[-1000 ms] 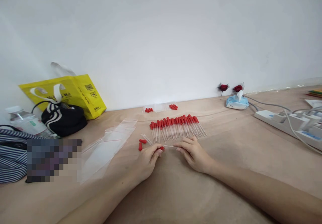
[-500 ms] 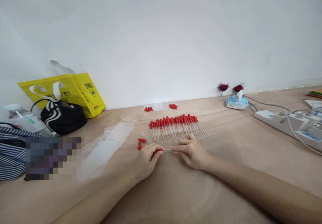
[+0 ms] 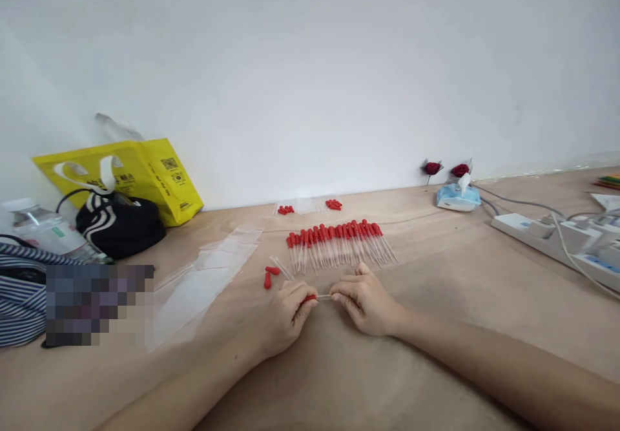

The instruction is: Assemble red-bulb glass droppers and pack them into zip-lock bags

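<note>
My left hand pinches a red rubber dropper bulb between thumb and fingers. From the bulb a thin clear glass tube runs level across to my right hand, whose thumb and fingers are closed on its other end. How deep the tube sits in the bulb is hidden by my fingers. Just beyond my hands lies a row of droppers, red bulbs pointing away from me. Left of it are two loose red bulbs and a few clear tubes, partly behind my left hand.
Clear plastic bags lie flat at the left. Small bags with red bulbs rest near the wall. A yellow bag, black cap and bottle stand far left; a tissue pack and power strip lie right.
Both hands have come slightly nearer to me with the bulb and tube. My right hand's fingers have closed further round the tube, and less of it shows between the hands.
</note>
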`<state>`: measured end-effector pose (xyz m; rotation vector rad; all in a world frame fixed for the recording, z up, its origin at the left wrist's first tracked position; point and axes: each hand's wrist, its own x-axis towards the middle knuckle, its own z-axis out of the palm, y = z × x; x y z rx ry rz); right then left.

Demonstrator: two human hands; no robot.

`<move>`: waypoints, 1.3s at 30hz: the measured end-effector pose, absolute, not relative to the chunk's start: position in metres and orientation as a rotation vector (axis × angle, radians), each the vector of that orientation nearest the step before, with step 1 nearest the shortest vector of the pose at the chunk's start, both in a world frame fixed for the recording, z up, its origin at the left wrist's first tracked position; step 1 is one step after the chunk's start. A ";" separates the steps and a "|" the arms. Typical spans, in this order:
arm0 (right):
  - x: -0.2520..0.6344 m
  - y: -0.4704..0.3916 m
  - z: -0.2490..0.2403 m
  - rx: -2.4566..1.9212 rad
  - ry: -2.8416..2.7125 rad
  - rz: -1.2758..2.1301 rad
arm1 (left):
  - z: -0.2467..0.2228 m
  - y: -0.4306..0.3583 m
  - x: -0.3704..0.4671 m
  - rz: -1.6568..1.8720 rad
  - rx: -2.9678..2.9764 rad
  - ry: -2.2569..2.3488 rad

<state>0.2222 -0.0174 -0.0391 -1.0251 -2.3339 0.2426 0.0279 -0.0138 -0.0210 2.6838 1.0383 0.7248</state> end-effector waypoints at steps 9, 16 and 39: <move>0.222 -0.017 -0.037 -1.034 -2.361 0.360 | -0.020 -0.013 0.029 0.701 2.701 0.932; 0.215 -0.018 -0.037 -1.096 -2.131 0.449 | -0.029 -0.007 0.032 1.351 1.888 1.175; 0.225 -0.013 -0.050 -1.169 -1.955 0.335 | 0.022 0.138 0.030 0.671 1.613 1.446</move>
